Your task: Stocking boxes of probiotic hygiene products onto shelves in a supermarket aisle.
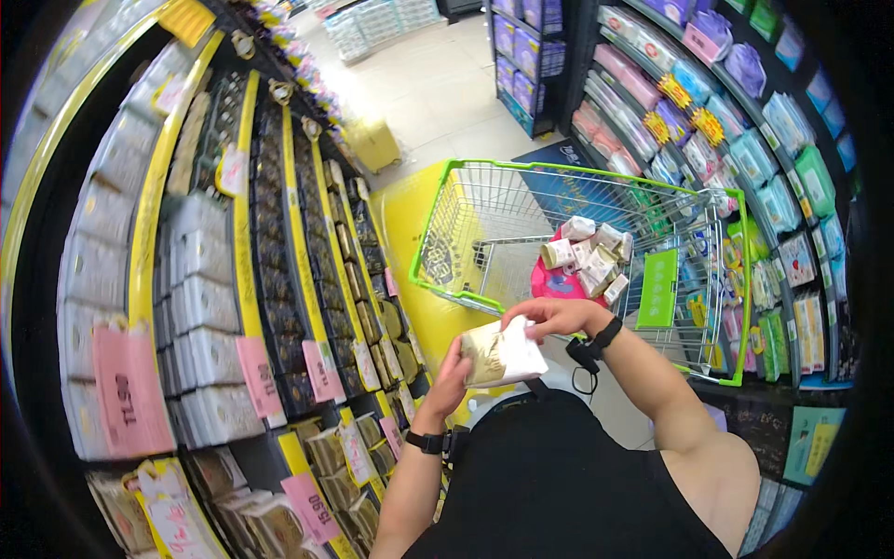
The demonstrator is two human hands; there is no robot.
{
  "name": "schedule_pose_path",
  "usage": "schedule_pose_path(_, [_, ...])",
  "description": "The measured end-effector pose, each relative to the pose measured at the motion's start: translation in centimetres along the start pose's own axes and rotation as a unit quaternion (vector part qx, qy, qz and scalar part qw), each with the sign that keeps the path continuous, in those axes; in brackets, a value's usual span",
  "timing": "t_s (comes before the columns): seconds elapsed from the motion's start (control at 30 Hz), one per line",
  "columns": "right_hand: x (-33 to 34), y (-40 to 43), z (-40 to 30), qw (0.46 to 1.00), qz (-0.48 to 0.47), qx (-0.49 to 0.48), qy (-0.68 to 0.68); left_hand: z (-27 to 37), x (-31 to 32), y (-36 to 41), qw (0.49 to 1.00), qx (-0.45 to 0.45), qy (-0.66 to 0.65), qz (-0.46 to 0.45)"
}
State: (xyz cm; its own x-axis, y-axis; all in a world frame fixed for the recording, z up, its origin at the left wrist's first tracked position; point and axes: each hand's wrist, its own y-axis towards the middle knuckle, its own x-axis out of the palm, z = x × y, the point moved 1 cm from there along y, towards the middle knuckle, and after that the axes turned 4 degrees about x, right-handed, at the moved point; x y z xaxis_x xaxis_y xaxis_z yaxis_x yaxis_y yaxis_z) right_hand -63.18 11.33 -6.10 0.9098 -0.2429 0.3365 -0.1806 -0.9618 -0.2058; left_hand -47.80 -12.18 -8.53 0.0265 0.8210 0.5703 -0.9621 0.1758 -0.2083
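A white and gold soft plastic package (pixel 501 355) is held between my two hands, in front of my chest. My left hand (pixel 448 379) grips its gold end from the left side. At the upper right edge, the fingers of my right hand (pixel 557 318) pinch the white end. Just beyond my right hand is a wire shopping cart (pixel 482 164) with a green rim. Several small white and gold packages (pixel 598 271) lie heaped in it, partly over a bright pink bag (pixel 547 281).
Shelves with yellow edge strips (pixel 241 279) and pink price tags (pixel 133 388) rise on my left, stacked with white packages (pixel 209 293). Another stocked shelf (pixel 758 150) curves along the right. Behind the cart's far left corner stands a yellow case (pixel 374 145). A dark purple-stocked rack (pixel 520 63) stands farther off.
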Motion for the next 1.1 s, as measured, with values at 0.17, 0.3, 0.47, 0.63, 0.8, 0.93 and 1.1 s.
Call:
schedule_pose_path(0.17, [4.4,7.2,1.0,0.995,0.090,-0.011,-0.028,2.3,-1.2,-5.2,0.954,0.158,0.199,0.158])
schedule_pose_path(0.3, [8.6,12.0,1.6,0.992,0.036,-0.059,-0.106,1.9,-3.2,-10.6,0.905,0.250,0.218,0.267])
schedule_pose_path(0.47, [14.3,16.2,-0.3,0.997,-0.023,-0.005,-0.073,2.9,-2.4,-16.3,0.857,0.310,0.186,0.368])
schedule_pose_path(0.63, [19.5,18.7,-0.2,0.997,-0.076,0.007,0.014,3.7,-2.1,-20.7,0.801,0.399,0.211,0.395])
schedule_pose_path(0.8, [22.7,19.9,0.6,0.984,-0.174,0.029,-0.004,3.7,-2.3,-23.5,0.774,0.382,0.214,0.457])
schedule_pose_path(0.93, [23.5,20.5,0.0,0.972,-0.190,-0.079,-0.114,5.0,-1.9,-24.1,0.744,0.407,0.199,0.491])
schedule_pose_path(1.1, [22.8,22.8,-1.8,0.949,-0.200,-0.165,-0.181,5.1,-2.2,-23.3,0.720,0.421,0.170,0.525])
